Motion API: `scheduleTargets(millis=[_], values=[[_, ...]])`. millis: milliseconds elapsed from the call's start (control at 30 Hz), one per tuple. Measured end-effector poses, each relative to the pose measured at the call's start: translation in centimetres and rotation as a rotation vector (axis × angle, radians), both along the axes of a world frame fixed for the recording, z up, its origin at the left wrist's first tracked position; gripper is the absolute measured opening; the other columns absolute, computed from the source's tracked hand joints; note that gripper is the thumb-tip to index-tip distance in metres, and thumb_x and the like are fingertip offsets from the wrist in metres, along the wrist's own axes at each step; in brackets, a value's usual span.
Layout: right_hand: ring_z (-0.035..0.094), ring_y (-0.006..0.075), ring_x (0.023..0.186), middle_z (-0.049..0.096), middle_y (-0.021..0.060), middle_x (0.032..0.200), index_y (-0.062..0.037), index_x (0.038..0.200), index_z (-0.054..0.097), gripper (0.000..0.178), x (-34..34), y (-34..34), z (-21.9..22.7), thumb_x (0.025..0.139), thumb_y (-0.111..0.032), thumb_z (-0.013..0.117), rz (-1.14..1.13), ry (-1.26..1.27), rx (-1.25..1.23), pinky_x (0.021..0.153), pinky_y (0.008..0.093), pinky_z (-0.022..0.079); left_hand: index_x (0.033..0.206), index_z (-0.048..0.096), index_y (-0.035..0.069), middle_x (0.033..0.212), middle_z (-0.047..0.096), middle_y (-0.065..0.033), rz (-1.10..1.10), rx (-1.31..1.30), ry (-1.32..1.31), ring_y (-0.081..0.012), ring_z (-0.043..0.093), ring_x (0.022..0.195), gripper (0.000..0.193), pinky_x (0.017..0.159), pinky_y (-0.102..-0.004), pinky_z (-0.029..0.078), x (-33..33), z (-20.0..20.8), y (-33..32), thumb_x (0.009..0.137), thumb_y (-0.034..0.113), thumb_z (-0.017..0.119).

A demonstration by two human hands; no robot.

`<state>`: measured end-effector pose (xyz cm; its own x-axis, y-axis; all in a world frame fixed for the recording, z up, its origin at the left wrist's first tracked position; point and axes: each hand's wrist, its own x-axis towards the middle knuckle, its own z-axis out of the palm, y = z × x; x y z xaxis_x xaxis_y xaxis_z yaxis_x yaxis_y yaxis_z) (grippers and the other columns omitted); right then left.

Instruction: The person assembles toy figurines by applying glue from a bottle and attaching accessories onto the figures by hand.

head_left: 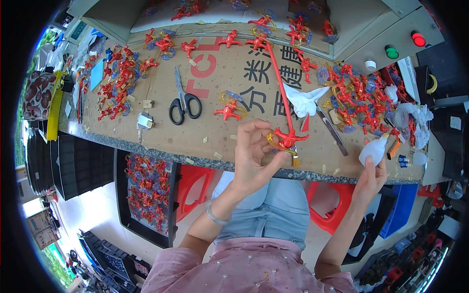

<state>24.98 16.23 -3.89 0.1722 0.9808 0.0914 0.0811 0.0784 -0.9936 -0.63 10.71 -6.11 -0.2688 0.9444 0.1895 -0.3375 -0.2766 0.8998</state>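
Note:
My left hand (254, 154), at the table's front edge, pinches a small red plastic figure (291, 138) with a translucent yellow piece at its side. A long thin red rod (281, 85) runs from the figure toward the far side of the table; whether the two are joined is hard to tell. In my right hand (371, 180) is a white squeeze bottle (372, 151), its narrow tip pointing up and away. Beyond the left hand, another red figure (228, 111) with a yellow and purple part lies on the cardboard (161, 97).
Black-handled scissors (184, 105) lie left of centre. Tweezers (332, 131) and crumpled white tissue (304, 100) lie to the right. Piles of red figures (119, 80) flank both sides. A machine with green and red buttons (392, 52) stands at the back right. A black crate of figures (146, 195) is below left.

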Motion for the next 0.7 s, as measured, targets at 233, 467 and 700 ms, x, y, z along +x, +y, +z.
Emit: scheduleTargets(millis=[233,467,700], values=[[0.055,0.0194,0.111,0.058,0.0137,0.123,0.0013,0.125,0.047,0.042,0.1,1.4,-1.9,0.086,-0.005,0.064,-0.045,-0.201,0.087,0.096,0.0322,0.044,0.122,0.029,0.002,0.111,0.051,-0.0130,-0.012,-0.002,0.087,-0.0168,0.057,0.104,0.055,0.089,-0.0315,0.049,0.3,-0.3,0.0,0.080,-0.014,0.060],[0.052,0.0204,0.108,0.055,0.0143,0.117,0.0016,0.126,0.047,0.045,-0.8,-3.8,0.4,0.085,-0.003,0.062,-0.397,-0.496,0.443,0.090,0.0292,0.038,0.124,0.027,0.002,0.110,0.050,-0.0136,-0.045,0.018,0.133,-0.0187,0.056,0.107,0.054,0.091,-0.0321,0.047,0.5,-0.6,-0.3,0.082,-0.014,0.057],[0.061,0.0203,0.084,0.066,0.0121,0.095,0.0013,0.098,0.067,0.022,-8.7,-1.6,4.1,0.077,-0.003,0.069,0.384,-0.478,0.206,0.078,0.0304,0.044,0.126,0.023,0.002,0.114,0.052,-0.0187,-0.263,0.021,0.297,-0.0219,0.060,0.103,0.058,0.087,-0.0345,0.050,-0.3,0.0,-0.6,0.082,-0.012,0.058]])
